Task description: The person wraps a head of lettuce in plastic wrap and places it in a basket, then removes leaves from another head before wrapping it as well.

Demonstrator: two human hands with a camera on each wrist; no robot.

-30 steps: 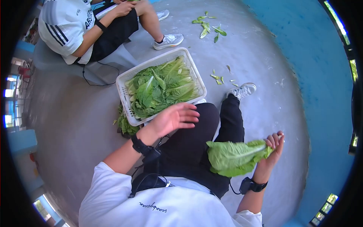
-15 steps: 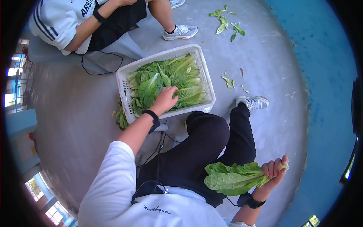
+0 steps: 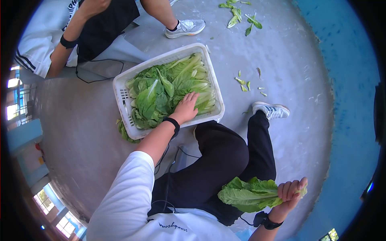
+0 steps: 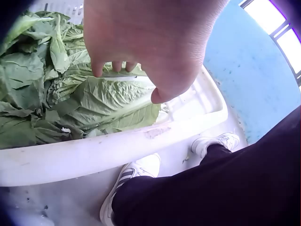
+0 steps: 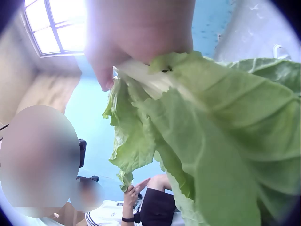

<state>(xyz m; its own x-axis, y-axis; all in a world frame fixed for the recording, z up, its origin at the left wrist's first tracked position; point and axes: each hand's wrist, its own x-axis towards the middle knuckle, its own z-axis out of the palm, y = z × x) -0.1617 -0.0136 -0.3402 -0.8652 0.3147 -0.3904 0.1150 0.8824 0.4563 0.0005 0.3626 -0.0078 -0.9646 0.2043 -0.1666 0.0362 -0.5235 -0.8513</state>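
My left hand reaches over the near side of a white plastic basket, its fingers spread loosely across the lettuce piled inside. In the left wrist view, the thumb and fingertips hang over a broad lettuce leaf with a pale rib, nothing pinched between them. Low on the right, my right hand grips a bunch of lettuce leaves by its pale stem end. The leaves point left over my lap. Up close in the right wrist view, the bunch's green leaves fan out below the fingers.
Another person sits at the upper left beside the basket. Loose leaf scraps and torn leaves lie on the grey floor. Cables hang by my left leg. A blue wall runs along the right.
My left hand has moved from above my leg forward into the basket, and its fingers now spread over the lettuce. The right hand keeps its grip on the lettuce leaves, lower in view.
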